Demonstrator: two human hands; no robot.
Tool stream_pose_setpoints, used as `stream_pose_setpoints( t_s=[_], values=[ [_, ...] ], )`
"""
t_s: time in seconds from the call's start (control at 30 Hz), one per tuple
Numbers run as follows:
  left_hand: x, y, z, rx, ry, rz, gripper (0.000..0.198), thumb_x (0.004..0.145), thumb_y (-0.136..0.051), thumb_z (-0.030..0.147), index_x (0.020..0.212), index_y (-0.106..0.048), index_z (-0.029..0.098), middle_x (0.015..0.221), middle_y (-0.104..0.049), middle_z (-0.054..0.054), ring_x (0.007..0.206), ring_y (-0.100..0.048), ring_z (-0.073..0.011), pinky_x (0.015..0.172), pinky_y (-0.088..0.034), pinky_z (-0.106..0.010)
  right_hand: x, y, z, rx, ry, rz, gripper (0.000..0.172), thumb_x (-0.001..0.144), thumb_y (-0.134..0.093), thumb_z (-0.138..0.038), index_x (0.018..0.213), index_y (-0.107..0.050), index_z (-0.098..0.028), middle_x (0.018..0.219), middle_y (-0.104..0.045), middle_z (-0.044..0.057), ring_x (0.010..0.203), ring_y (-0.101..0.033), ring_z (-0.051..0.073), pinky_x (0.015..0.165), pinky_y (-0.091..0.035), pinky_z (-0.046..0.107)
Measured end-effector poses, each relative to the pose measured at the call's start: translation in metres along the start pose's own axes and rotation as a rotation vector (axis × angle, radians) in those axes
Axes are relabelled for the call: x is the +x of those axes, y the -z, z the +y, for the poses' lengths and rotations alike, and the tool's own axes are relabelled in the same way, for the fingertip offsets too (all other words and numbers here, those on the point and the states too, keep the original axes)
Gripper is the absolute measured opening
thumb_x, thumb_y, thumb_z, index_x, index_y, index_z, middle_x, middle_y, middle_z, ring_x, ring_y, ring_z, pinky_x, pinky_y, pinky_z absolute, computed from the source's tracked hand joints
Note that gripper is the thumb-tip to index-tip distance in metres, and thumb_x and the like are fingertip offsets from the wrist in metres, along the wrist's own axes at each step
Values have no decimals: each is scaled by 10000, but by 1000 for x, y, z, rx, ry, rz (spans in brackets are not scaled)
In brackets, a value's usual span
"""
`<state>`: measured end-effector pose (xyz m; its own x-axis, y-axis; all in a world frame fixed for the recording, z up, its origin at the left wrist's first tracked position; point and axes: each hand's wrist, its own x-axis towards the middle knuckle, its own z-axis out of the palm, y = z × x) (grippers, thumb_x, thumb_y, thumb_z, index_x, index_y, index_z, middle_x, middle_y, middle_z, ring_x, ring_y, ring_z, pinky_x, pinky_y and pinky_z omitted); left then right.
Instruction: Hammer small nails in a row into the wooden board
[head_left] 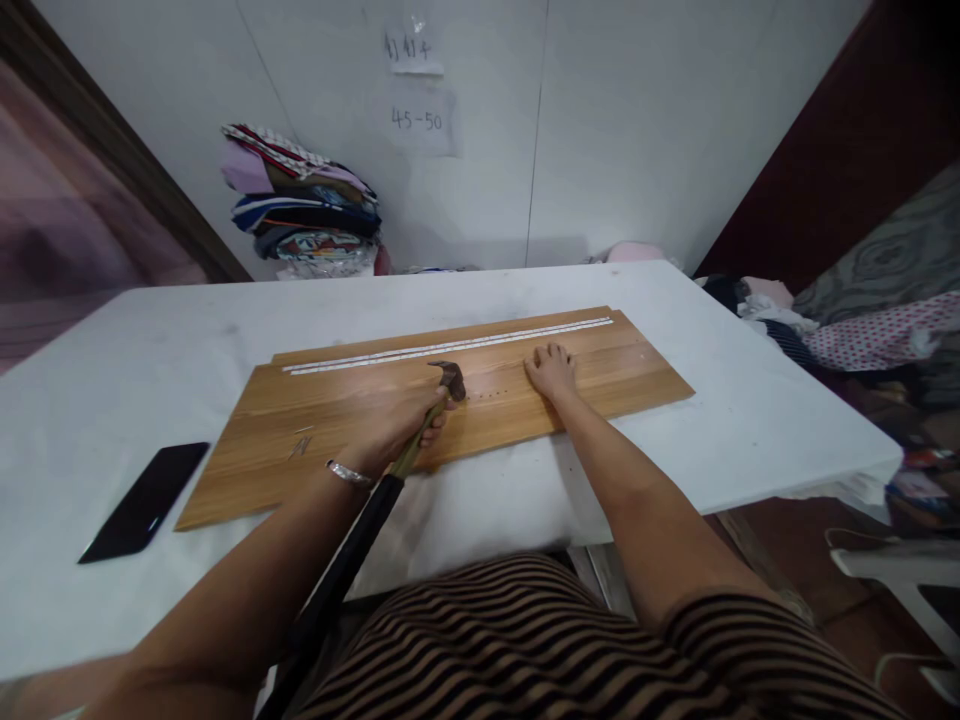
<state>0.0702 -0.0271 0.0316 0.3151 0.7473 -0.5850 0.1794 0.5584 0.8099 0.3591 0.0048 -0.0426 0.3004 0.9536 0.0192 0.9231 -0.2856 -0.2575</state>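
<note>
My left hand (401,425) is closed round the handle of a claw hammer (452,380), near its head. The hammer head is low over a wooden board (630,375), beside a short row of small dark marks or nail heads. Its black grip runs down along my left forearm. On the right half of the board my right hand (553,370) lies with its fingers apart, holding nothing. Several loose nails (300,445) lie on the board's left part. Two white measuring strips (450,347) run along its far edge.
The board lies on a white table (172,345), with a black phone (146,503) to its left. Folded cloths (307,205) are stacked behind the table by the wall. More fabric (885,330) lies at the right, above a white stool (900,565).
</note>
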Motion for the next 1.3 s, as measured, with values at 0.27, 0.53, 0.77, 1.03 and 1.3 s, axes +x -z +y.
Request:
stream_pose_setpoints(
  t_s=[0.27, 0.53, 0.77, 1.03, 1.3],
  values=[
    [1, 1, 1, -14, -6, -15, 308, 1034, -591, 498, 965, -603, 198, 595, -459, 67, 402, -316, -65, 382, -219, -184, 0, -1, 0, 8, -2, 15, 484, 1116, -408, -423, 1422, -700, -188, 1652, -562, 213, 1533, -447, 360, 1250, -306, 547],
    [5, 6, -1, -10, -13, -33, 312, 1018, -610, 510, 975, -610, 201, 606, -450, 73, 401, -330, -68, 383, -232, -187, 0, -1, 0, 10, -1, 9, 507, 1117, -391, -429, 1436, -691, -173, 1646, -563, 222, 1530, -455, 354, 1252, -302, 550],
    [4, 3, -2, 9, -4, -20, 325, 1033, -581, 504, 961, -609, 189, 601, -451, 71, 399, -315, -63, 375, -231, -181, 0, -1, 0, 15, -8, -5, 502, 1121, -401, -436, 1449, -685, -183, 1682, -537, 208, 1557, -429, 350, 1275, -275, 548],
    [7, 5, -3, 9, -21, -35, 309, 989, -619, 516, 960, -603, 209, 604, -454, 67, 397, -315, -70, 373, -226, -186, 2, -3, 1, 15, 1, 6, 493, 1112, -391, -417, 1413, -704, -184, 1622, -584, 219, 1527, -456, 362, 1251, -305, 555],
    [3, 2, 1, 13, 3, -5, 321, 1024, -566, 511, 973, -609, 198, 589, -436, 76, 392, -314, -69, 369, -227, -182, 3, -4, 1, 7, 1, 12, 487, 1114, -403, -422, 1417, -699, -180, 1628, -582, 218, 1526, -455, 362, 1247, -306, 550]
  ],
)
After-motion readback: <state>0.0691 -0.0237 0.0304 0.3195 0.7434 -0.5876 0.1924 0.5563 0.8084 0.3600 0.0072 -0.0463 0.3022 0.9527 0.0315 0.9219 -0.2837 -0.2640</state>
